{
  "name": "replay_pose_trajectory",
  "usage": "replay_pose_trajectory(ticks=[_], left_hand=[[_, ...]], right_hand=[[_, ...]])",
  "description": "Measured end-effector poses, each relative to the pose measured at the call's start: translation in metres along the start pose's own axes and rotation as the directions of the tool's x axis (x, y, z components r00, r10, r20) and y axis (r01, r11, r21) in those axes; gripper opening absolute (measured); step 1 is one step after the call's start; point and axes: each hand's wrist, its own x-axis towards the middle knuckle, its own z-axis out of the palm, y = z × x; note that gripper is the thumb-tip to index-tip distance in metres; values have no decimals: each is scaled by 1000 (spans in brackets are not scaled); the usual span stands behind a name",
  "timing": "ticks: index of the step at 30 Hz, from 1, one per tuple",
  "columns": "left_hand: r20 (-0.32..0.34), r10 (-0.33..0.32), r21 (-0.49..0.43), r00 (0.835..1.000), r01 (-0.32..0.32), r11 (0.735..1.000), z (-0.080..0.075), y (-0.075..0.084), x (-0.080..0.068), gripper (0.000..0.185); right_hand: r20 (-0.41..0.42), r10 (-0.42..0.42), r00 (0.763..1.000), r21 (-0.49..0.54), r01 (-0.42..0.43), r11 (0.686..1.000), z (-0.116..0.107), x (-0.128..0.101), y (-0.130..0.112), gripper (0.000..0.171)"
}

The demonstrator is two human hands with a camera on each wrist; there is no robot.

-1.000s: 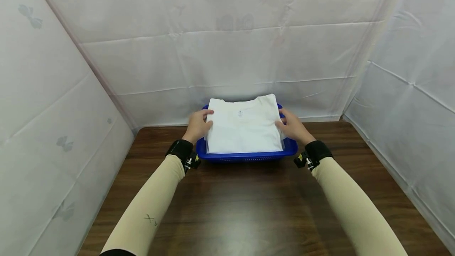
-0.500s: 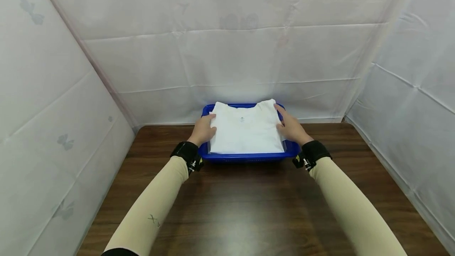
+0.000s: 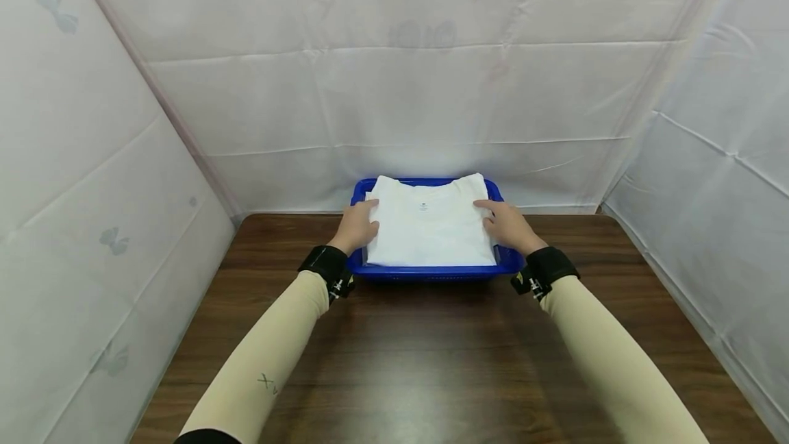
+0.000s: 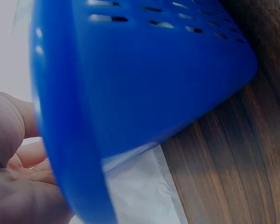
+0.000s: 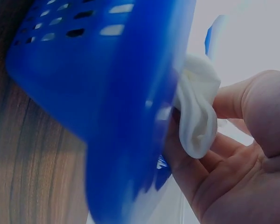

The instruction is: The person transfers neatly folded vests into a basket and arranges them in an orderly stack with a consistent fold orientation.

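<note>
A folded white T-shirt (image 3: 431, 228) with a small printed neck label lies in a blue plastic basket (image 3: 431, 270), its neckline toward the back wall. My left hand (image 3: 355, 225) reaches over the basket's left rim, thumb and index finger at the shirt's left edge; in the left wrist view the rim hides its fingertips. Over the right rim, my right hand (image 3: 510, 227) has its index finger extended on the shirt. The right wrist view shows a rolled fold of the shirt (image 5: 197, 109) between that hand's thumb and fingers.
The basket stands at the back of a dark brown wooden table (image 3: 419, 362), close to a white cloth wall (image 3: 407, 101). More white sheeting hangs at the left (image 3: 111, 225) and right (image 3: 709, 211). Both wrists wear black straps with cameras.
The shirt has settled lower and flatter into the basket, showing the back rim. My left hand has shifted slightly right; my right index finger has moved from the shirt's corner onto its top.
</note>
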Motion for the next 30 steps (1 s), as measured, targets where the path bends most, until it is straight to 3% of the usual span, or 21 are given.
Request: replay_pose_trajectory(ticks=[7, 17, 24, 30], left_hand=[[27, -24, 9, 999, 24, 1000, 6, 4, -2, 54], [37, 58, 141, 998, -62, 988, 13, 5, -5, 53], [43, 51, 107, 998, -55, 993, 15, 3, -6, 54], [16, 91, 75, 996, -92, 993, 17, 1, -10, 52]], right_hand=[[31, 36, 999, -32, -35, 999, 0, -2, 3, 48], [49, 32, 998, -81, -28, 996, 1, 0, 6, 48], [57, 47, 997, -83, -43, 996, 2, 0, 7, 48], [53, 23, 998, -57, -20, 998, -1, -6, 6, 48]])
